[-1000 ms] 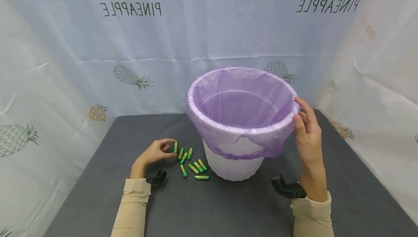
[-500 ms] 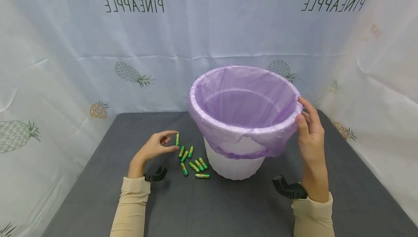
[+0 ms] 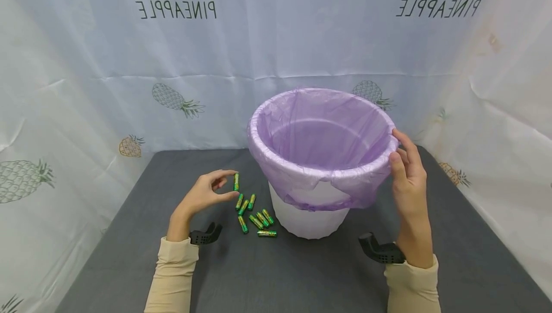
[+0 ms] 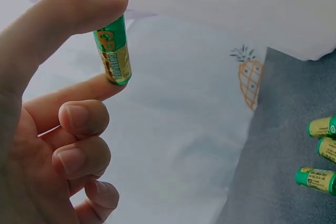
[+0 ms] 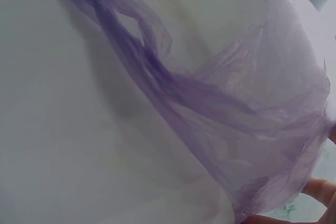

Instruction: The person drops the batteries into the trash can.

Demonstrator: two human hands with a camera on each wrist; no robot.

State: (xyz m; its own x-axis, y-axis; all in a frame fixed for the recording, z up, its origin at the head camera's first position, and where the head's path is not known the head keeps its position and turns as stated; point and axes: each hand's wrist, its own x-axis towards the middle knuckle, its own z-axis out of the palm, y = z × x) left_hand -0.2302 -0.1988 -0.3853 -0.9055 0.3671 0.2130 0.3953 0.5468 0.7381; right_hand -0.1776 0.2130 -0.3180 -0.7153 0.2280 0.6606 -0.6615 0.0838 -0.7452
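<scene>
I have the left hand (image 3: 206,194) raised a little off the grey tabletop (image 3: 129,236), pinching one green AA battery (image 3: 235,181) upright between thumb and forefinger; the wrist view confirms the grasp end to end, with the other fingers (image 4: 84,119) curled loosely below. Just beneath and to the right lie the loose batteries (image 3: 255,216), a small scatter on the mat close against the left foot of the white bin (image 3: 308,217). Between the held battery and the bin's rim there is a narrow open gap.

My right hand (image 3: 408,179) sits at the bin's right edge, thumb and fingers grasping the rolled rim where the purple bag liner (image 3: 319,135) folds over. In the right wrist view, the liner's skirt hangs crumpled down the white wall.

The near part of the tabletop, in front of the bin and between my sleeves, is open grey surface. The pineapple-print curtain (image 3: 86,87) closes off the far side and both flanks.
</scene>
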